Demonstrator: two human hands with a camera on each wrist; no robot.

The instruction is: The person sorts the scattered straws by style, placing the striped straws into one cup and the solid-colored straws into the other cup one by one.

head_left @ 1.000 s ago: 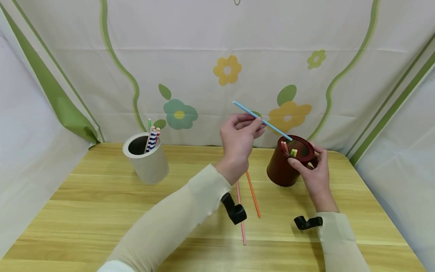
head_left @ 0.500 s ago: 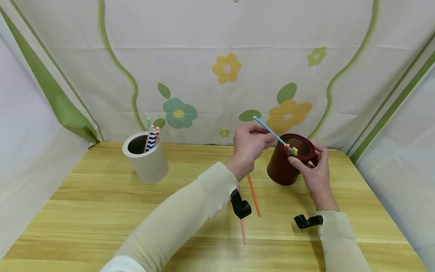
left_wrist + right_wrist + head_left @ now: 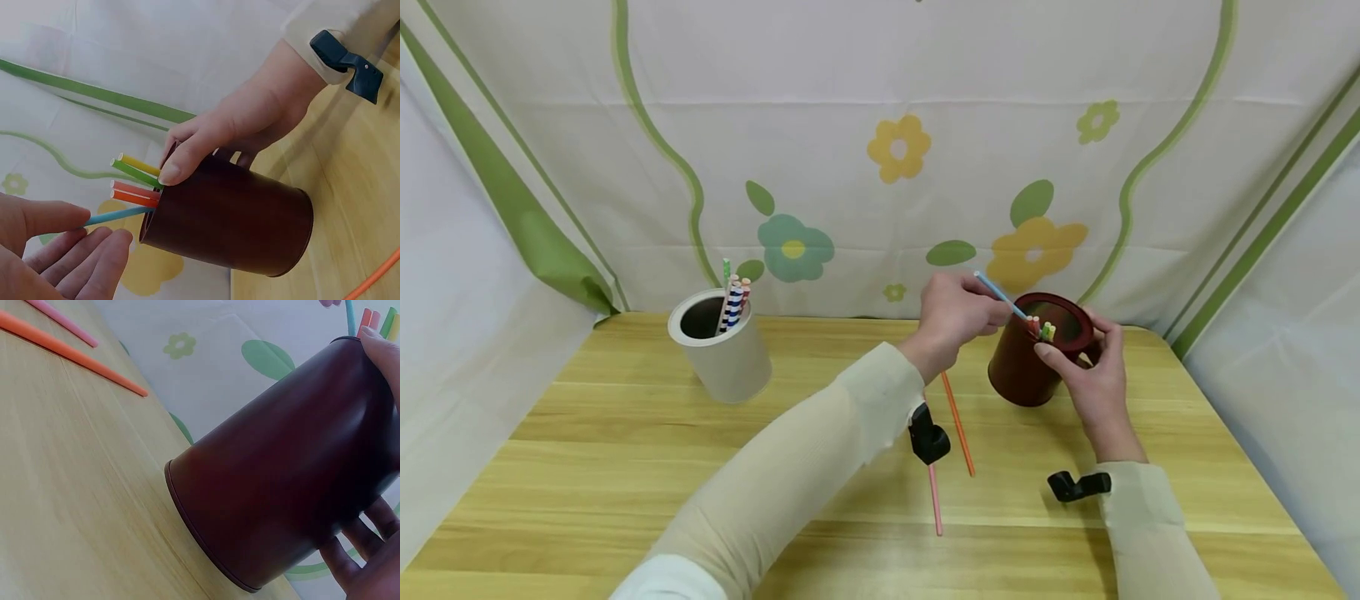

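Observation:
My left hand (image 3: 955, 312) pinches a light blue straw (image 3: 998, 292) between thumb and fingers. The straw slants down to the right, its lower end inside the mouth of a dark red cylindrical holder (image 3: 1021, 367). Around that holder curls my right hand (image 3: 1096, 392), thumb at the near rim and fingers on the far side. Green (image 3: 132, 171) and yellow straws (image 3: 141, 165) stick out beside the right thumb in the left wrist view. Red and pink straws (image 3: 134, 192) lean between them and the blue one. The holder's inside is mostly hidden.
A white cylindrical holder (image 3: 730, 367) with several patterned straws (image 3: 735, 307) stands at the left. On the wooden table (image 3: 820, 542) lie an orange straw (image 3: 958, 427) and a pink straw (image 3: 935, 502), the latter partly behind the left wrist's camera mount. A flowered curtain (image 3: 820, 150) hangs behind.
My left hand has moved right and slightly down, bringing the blue straw's lower end from above the dark red holder into its mouth. The right hand keeps its grip on the holder.

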